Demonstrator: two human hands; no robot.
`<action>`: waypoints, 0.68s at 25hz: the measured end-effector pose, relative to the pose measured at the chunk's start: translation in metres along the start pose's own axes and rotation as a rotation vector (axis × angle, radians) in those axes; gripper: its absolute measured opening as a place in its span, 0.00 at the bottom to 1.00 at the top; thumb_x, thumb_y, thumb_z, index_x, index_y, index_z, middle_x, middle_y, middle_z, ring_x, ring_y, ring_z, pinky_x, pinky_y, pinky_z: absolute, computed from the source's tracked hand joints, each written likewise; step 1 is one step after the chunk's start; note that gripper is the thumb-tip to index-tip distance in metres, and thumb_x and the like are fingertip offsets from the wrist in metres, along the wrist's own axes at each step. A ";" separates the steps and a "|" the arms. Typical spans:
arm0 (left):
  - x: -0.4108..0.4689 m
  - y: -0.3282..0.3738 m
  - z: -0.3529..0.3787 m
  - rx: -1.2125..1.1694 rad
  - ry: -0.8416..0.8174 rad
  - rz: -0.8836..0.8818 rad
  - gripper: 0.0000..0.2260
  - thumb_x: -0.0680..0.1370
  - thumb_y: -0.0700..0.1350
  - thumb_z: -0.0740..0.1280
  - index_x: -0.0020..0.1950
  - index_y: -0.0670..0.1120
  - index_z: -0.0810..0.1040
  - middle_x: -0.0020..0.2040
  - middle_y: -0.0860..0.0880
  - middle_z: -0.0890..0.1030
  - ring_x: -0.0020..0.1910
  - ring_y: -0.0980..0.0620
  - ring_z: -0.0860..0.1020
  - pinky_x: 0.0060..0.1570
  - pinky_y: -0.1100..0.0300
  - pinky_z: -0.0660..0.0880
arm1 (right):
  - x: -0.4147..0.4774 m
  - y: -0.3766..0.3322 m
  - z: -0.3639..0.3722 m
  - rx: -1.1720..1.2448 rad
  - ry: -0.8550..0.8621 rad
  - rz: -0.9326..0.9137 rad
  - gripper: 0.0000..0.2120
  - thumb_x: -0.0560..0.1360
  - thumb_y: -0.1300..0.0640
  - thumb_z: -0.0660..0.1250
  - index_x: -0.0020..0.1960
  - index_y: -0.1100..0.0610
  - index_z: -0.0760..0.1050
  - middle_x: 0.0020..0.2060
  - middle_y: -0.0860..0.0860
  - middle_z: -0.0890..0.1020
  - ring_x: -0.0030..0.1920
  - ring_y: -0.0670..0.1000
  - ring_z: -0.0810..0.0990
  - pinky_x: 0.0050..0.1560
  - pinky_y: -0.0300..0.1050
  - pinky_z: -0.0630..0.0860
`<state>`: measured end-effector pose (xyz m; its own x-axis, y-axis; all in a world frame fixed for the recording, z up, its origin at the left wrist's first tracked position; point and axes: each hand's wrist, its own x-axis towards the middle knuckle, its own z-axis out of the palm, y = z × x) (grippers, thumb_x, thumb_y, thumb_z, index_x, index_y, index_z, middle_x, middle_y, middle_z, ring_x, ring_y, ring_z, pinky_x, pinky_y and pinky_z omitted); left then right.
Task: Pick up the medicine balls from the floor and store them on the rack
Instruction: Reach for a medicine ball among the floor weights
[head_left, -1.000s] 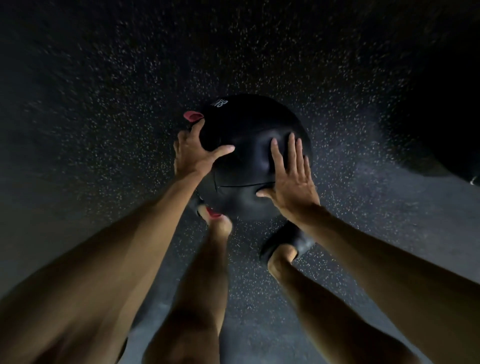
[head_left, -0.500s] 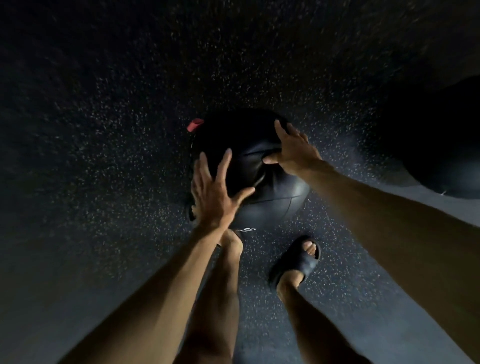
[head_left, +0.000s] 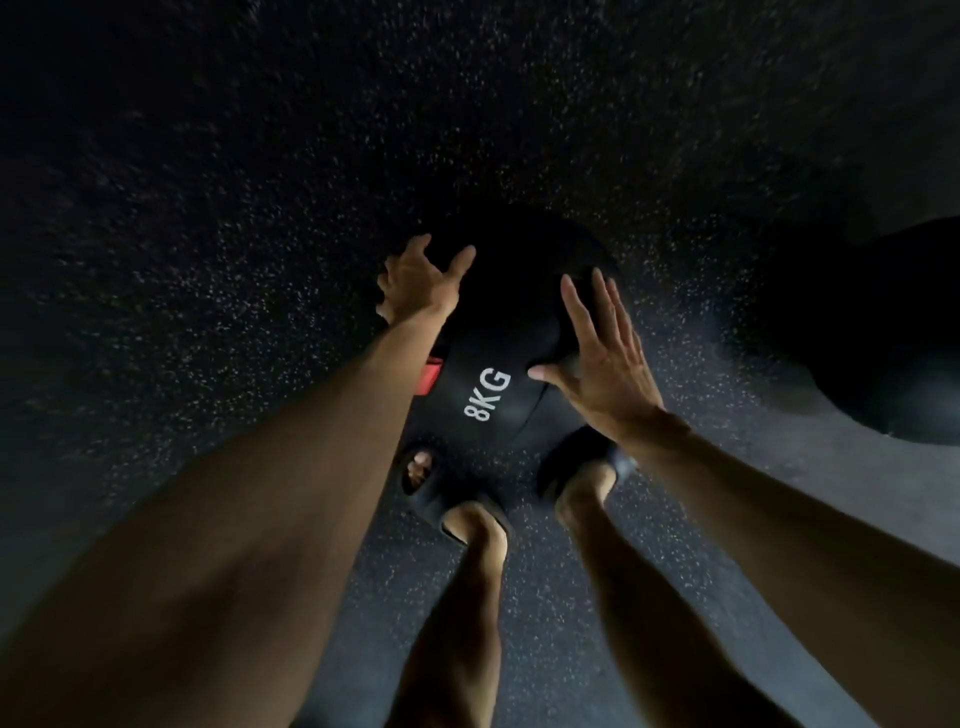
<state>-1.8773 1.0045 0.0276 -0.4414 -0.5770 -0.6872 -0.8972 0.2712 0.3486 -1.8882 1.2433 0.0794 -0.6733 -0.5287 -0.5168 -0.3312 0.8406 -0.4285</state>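
Observation:
A black medicine ball (head_left: 498, 343) marked "8KG" in white, with a red patch on its left side, lies on the dark speckled floor just in front of my feet. My left hand (head_left: 418, 283) is at the ball's upper left edge, fingers spread and slightly bent. My right hand (head_left: 602, 353) lies flat against the ball's right side with straight fingers. A second black medicine ball (head_left: 893, 338) sits at the right edge. The rack is out of sight.
Dark speckled rubber floor (head_left: 208, 260) stretches all around, dim at the top. My two feet in black slides (head_left: 431, 483) stand right under the ball. The light is low.
The ball has turned so that the "8KG" print faces up. My left hand moved from the near side to the far left edge; my right hand came down to the right side.

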 end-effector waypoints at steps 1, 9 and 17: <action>0.009 0.001 -0.006 -0.022 0.012 0.029 0.30 0.77 0.65 0.64 0.75 0.52 0.68 0.72 0.42 0.71 0.71 0.40 0.69 0.69 0.39 0.67 | 0.017 -0.004 -0.008 -0.008 -0.007 0.011 0.50 0.73 0.29 0.63 0.82 0.46 0.40 0.82 0.56 0.43 0.82 0.57 0.40 0.79 0.62 0.50; -0.032 0.002 -0.016 -0.040 0.171 0.340 0.45 0.71 0.73 0.62 0.81 0.53 0.53 0.80 0.41 0.56 0.78 0.39 0.56 0.73 0.38 0.59 | 0.203 -0.047 -0.084 -0.025 -0.130 0.212 0.42 0.77 0.30 0.58 0.83 0.48 0.47 0.82 0.56 0.53 0.81 0.60 0.51 0.78 0.62 0.54; 0.083 0.107 -0.080 -0.140 0.093 -0.136 0.40 0.72 0.70 0.65 0.80 0.61 0.53 0.81 0.43 0.53 0.79 0.38 0.51 0.73 0.32 0.55 | 0.241 -0.071 -0.109 -0.084 0.054 -0.099 0.35 0.82 0.35 0.52 0.82 0.52 0.54 0.81 0.59 0.53 0.81 0.59 0.48 0.80 0.62 0.46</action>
<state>-2.0085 0.9237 0.0586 -0.3075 -0.6716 -0.6741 -0.9347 0.0804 0.3463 -2.0990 1.0690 0.0661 -0.6681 -0.6048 -0.4334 -0.4507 0.7925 -0.4109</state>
